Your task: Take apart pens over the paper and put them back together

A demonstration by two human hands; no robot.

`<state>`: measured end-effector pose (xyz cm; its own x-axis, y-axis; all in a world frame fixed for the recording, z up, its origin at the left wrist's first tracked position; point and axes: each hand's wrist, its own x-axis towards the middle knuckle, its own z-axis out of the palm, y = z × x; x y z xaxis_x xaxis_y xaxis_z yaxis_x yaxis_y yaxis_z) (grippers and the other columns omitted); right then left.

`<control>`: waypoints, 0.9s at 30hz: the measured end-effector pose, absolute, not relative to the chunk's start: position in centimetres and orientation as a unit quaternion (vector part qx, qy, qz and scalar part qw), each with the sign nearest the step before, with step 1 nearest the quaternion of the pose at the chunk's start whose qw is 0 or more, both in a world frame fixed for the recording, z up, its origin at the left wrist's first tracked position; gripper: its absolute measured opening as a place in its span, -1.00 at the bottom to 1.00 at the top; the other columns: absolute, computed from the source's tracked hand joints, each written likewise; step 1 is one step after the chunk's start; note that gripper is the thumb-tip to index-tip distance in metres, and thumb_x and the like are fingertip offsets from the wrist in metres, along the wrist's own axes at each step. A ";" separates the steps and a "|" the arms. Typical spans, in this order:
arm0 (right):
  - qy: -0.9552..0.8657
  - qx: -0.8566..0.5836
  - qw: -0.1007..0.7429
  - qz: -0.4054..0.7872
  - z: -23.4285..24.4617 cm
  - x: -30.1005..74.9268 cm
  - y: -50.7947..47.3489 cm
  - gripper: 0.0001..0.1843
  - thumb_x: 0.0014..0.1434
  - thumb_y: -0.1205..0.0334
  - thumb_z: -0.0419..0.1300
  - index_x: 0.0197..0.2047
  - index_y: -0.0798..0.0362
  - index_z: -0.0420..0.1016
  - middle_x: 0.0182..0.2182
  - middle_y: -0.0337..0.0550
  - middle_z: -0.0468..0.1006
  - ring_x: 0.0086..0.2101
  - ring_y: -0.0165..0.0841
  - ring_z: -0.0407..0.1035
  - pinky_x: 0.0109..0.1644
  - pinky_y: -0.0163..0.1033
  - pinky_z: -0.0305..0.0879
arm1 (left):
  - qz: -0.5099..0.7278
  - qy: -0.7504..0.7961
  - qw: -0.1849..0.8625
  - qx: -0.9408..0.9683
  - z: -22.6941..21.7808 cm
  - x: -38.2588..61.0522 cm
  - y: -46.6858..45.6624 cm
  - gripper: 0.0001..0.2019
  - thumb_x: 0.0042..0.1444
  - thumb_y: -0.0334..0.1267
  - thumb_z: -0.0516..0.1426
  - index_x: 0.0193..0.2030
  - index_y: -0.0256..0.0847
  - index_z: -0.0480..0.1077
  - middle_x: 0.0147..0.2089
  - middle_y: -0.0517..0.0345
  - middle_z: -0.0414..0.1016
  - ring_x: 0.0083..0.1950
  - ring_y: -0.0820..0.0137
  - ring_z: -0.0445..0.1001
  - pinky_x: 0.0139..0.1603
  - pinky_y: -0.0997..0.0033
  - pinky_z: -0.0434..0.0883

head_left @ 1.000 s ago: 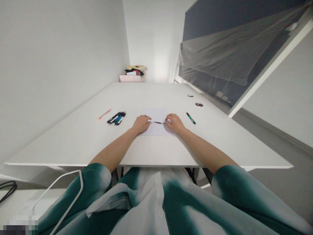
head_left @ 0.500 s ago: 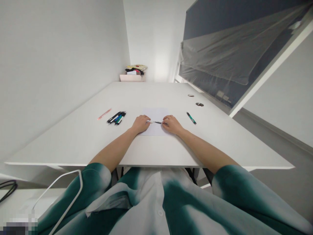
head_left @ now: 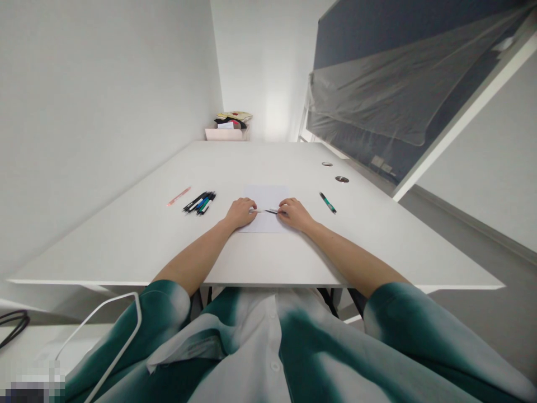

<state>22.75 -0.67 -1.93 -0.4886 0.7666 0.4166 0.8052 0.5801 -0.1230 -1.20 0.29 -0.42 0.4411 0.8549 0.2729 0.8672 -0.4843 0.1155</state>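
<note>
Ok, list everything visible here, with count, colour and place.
White pen part: one, white, in left fingers
Dark pen part: one, black, in right fingers
Paper sheet: one, white, under hands
Pen pile: several, black/blue/green, left
Ruler-like strip: one, pink, left of pile
Green pen: one, green and black, right
Table: one, white, centre
Table grommets: two, silvery, far right
Filled box: one, pale pink, far end
Plastic-draped panel: one, dark blue-grey, right
Shirt: one, green and white, bottom
Left hand: one, bare, paper's left
Right hand: one, bare, paper's right

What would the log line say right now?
left hand: holds thin pale piece; right hand: holds thin dark piece; paper: flat; pen cluster: left side; green pen: right side
</note>
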 end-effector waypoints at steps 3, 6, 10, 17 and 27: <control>-0.862 -0.455 0.219 -0.044 -2.0 22.8 -0.7 -0.81 0.18 0.24 0.20 -0.28 0.08 0.66 -0.10 0.04 0.56 -0.04 -0.13 0.35 0.04 -0.09 0.26 | -0.143 -0.513 0.020 -0.846 -0.5 -1.2 0.3 -0.78 0.17 -0.18 0.11 -0.12 -0.16 0.50 -0.05 -0.01 0.54 0.04 0.16 0.45 0.10 0.18 0.38; -0.864 -0.454 0.213 -0.043 -2.0 22.8 -0.7 -0.80 0.18 0.24 0.20 -0.27 0.08 0.66 -0.09 0.03 0.56 -0.04 -0.14 0.34 0.05 -0.09 0.26 | -0.138 -0.513 0.019 -0.847 -0.4 -1.1 0.3 -0.77 0.18 -0.17 0.11 -0.10 -0.17 0.49 -0.06 -0.01 0.54 0.03 0.17 0.45 0.09 0.18 0.37; -0.864 -0.457 0.207 -0.043 -1.9 22.8 -0.6 -0.79 0.20 0.26 0.18 -0.25 0.08 0.67 -0.08 0.03 0.56 -0.02 -0.14 0.33 0.06 -0.08 0.25 | -0.130 -0.510 0.015 -0.850 -0.4 -1.1 0.2 -0.75 0.20 -0.18 0.09 -0.07 -0.18 0.49 -0.03 -0.01 0.54 0.05 0.18 0.45 0.11 0.19 0.37; -0.862 -0.456 0.217 -0.043 -1.9 22.9 -0.5 -0.80 0.19 0.28 0.18 -0.28 0.07 0.67 -0.08 0.03 0.55 -0.02 -0.15 0.32 0.08 -0.07 0.24 | -0.132 -0.512 0.012 -0.849 -0.5 -1.2 0.5 -0.75 0.23 -0.26 0.04 -0.06 -0.16 0.50 0.01 0.01 0.53 0.06 0.20 0.44 0.12 0.20 0.36; -0.864 -0.438 0.242 -0.043 -1.8 23.0 -0.5 -0.81 0.19 0.29 0.18 -0.24 0.06 0.65 -0.09 0.04 0.56 -0.03 -0.14 0.35 0.06 -0.06 0.26 | -0.171 -0.488 0.005 -0.856 -0.3 -1.0 0.3 -0.76 0.21 -0.29 0.04 -0.08 -0.18 0.50 -0.05 0.00 0.55 0.03 0.19 0.45 0.12 0.17 0.35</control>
